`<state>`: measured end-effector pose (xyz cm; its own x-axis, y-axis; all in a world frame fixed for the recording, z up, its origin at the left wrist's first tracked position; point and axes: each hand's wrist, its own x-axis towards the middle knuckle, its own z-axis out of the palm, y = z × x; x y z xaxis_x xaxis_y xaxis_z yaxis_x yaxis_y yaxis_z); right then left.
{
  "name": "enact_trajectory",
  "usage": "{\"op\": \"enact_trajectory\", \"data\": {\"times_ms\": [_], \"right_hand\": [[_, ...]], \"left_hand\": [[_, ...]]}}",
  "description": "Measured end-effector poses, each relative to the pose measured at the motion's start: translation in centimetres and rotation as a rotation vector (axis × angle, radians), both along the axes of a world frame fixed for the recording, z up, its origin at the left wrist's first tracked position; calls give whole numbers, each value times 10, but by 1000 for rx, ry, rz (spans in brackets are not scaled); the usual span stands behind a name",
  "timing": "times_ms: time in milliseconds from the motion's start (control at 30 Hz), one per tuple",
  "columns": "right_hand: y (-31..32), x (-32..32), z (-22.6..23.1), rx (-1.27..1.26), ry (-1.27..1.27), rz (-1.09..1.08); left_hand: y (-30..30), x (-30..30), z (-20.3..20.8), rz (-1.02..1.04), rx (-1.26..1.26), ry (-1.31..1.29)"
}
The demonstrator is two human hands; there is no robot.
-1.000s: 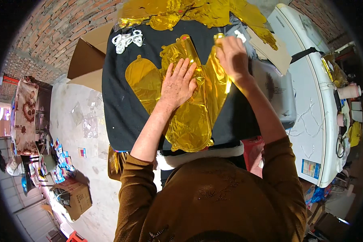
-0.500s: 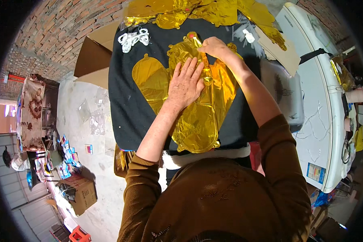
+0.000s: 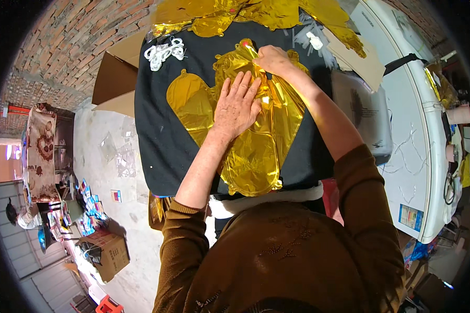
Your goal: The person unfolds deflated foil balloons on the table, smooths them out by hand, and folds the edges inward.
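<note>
Flat gold foil balloons lie stacked on a black cloth (image 3: 159, 130). The upper foil balloon (image 3: 251, 164) is long with a rounded near end and small tabs, and a red spot shows near its far end. Beneath it, a wider gold foil piece (image 3: 190, 99) spreads out on both sides and tapers toward me. My left hand (image 3: 236, 107) rests flat on the upper balloon, fingers stretched out and pointing away. My right hand (image 3: 275, 61) is closed on the foil's far right part, which creases under it; the fingertips are partly hidden.
More gold foil balloons (image 3: 269, 13) lie along the far edge. White string (image 3: 164, 53) sits at the far left, clear thin strips (image 3: 313, 41) at the far right. An open cardboard box (image 3: 115, 78) stands to the left, a white freezer (image 3: 407, 151) to the right.
My right hand has shifted slightly left, and the foil beside it looks more creased. My left hand stays flat on the balloon. The whole view has shifted slightly.
</note>
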<state>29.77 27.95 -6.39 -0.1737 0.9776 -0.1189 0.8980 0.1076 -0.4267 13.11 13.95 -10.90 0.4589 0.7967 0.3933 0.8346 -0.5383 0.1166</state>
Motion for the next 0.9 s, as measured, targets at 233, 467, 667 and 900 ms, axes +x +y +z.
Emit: {"op": "enact_trajectory", "data": {"times_ms": [233,467,667,900], "right_hand": [[-1,18,-13,201,115,69],[-3,20,-6,87,107,66],[-4,11,5,66,-13,79],[-26,5,36,31,111,125]], "left_hand": [[7,3,-1,4,2,18],[2,3,0,13,18,18],[-2,6,3,-14,23,-9],[-7,3,8,0,98,-75]]}}
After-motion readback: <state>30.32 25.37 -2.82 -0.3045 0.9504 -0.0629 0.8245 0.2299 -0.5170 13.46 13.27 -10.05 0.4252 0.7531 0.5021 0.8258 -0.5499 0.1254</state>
